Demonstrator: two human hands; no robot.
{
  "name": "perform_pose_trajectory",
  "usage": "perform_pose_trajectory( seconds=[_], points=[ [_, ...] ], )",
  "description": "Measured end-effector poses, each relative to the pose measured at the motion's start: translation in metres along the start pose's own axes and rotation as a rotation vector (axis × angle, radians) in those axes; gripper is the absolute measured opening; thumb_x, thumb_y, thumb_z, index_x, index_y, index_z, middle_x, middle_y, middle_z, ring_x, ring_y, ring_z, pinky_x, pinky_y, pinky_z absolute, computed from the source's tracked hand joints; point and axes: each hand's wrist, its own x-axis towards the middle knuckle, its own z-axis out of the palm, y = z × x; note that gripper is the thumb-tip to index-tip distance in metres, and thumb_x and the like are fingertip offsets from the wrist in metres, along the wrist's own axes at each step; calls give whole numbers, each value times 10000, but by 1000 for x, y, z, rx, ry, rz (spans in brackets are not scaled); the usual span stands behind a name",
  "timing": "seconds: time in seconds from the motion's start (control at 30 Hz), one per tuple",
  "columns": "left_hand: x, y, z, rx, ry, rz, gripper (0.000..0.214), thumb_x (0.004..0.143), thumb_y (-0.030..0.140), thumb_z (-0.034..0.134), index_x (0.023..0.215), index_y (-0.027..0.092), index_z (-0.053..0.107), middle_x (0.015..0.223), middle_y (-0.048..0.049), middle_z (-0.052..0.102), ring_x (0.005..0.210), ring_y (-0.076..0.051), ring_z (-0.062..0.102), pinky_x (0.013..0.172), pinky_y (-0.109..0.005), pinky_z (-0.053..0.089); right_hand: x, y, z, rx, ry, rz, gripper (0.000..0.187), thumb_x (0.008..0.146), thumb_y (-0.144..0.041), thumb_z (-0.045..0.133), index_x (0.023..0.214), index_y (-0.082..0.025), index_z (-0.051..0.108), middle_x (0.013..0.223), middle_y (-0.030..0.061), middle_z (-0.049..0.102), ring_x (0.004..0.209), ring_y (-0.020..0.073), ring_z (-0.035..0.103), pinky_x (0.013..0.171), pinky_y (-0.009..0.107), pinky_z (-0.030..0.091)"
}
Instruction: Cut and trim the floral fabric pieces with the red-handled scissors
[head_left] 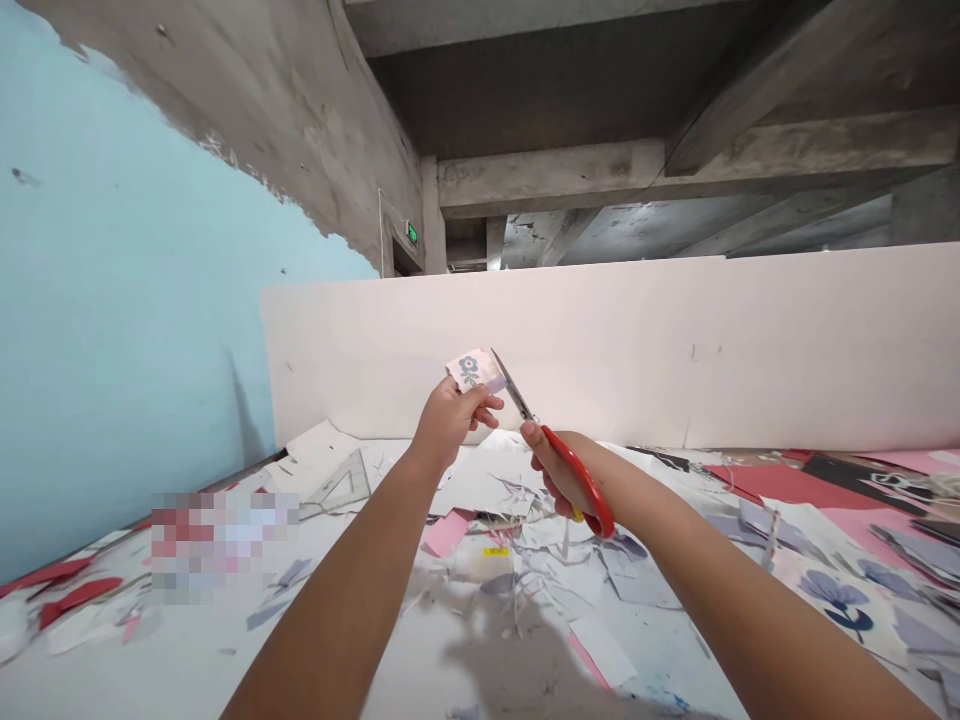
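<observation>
My left hand (pixel 450 415) is raised above the table, its fingers pinched on a small piece of paper (pixel 474 369) printed with a grey-blue flower. My right hand (pixel 559 470) grips red-handled scissors (pixel 570 470), with the fingers through the handles. The metal blades (pixel 511 388) point up and left, and their tip meets the right edge of the paper piece. Both forearms reach in from the bottom of the view.
The table (pixel 210 640) is littered with white, pink and red paper scraps and flower-printed sheets (pixel 832 590). A clear set square (pixel 341 485) lies at the left. A white board (pixel 675 340) stands along the back, with a light blue wall (pixel 112 330) on the left.
</observation>
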Motion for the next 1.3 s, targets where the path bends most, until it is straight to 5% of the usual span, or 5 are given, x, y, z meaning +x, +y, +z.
perform_pose_trajectory(
  seconds=[0.53,0.73,0.9,1.3],
  points=[
    [1,-1,-2,-47,-15,-25,132,702,271,549,745,164,484,645,-10,626,450,-73,529,471,-215,353,-10,-7,1,-25,61,22,779,766,-699,48,852,-118,559,590,103,588,477,183,557,450,282,423],
    [4,-5,-3,-82,-20,-50,153,697,277,559,741,162,469,620,-8,616,449,-76,530,462,-211,349,1,-16,-6,-81,-177,263,750,765,-704,119,962,-122,550,440,44,515,388,190,509,441,312,402],
    [6,-9,-4,-95,-10,-60,161,689,274,567,733,163,458,615,-8,614,442,-74,527,450,-205,344,-5,-12,4,-24,2,81,789,775,-685,38,948,-109,548,389,11,458,341,155,449,446,295,414],
    [10,-13,-5,-113,11,-66,152,690,260,562,756,157,471,604,-7,612,428,-72,516,433,-199,322,24,23,10,217,98,-202,665,696,-778,158,739,-183,451,549,-20,394,402,100,391,385,237,386]
  ],
)
